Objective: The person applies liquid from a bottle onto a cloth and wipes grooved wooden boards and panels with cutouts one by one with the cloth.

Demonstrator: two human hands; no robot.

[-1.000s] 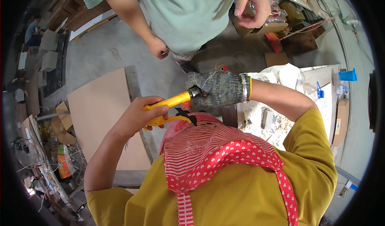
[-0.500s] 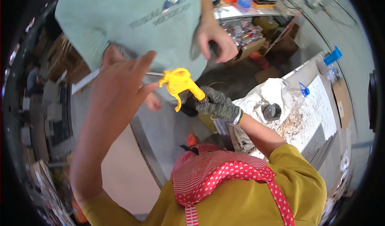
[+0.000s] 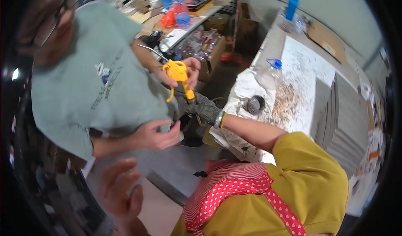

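Observation:
A yellow air blow gun (image 3: 176, 72) with a thin bent metal nozzle (image 3: 153, 52) points up and to the left in front of me. My right hand (image 3: 204, 109), in a dark grey knit glove, is closed round the lower end of its handle. A co-worker's hand (image 3: 191, 73) is at the gun from behind, its fingers seemingly on the body. My bare left hand (image 3: 121, 190) is low at the left, slightly blurred, with loosely bent fingers apart and nothing in them. The co-worker's other hand (image 3: 161, 134) hangs between it and the gun.
At the right, a table (image 3: 268, 30) bears a white board (image 3: 299, 64) strewn with dark crumbs, a white cloth (image 3: 240, 91), a dark-coated cup (image 3: 255, 105), a clear blue-capped bottle (image 3: 270, 74) and stacked grey sheets (image 3: 347, 118). A box of plastic bottles (image 3: 215, 56) stands at the back.
My left hand has drawn back from the nozzle, down and left. The gun has shifted slightly left, and the co-worker's hand has come to it. My view has turned, showing more of the co-worker.

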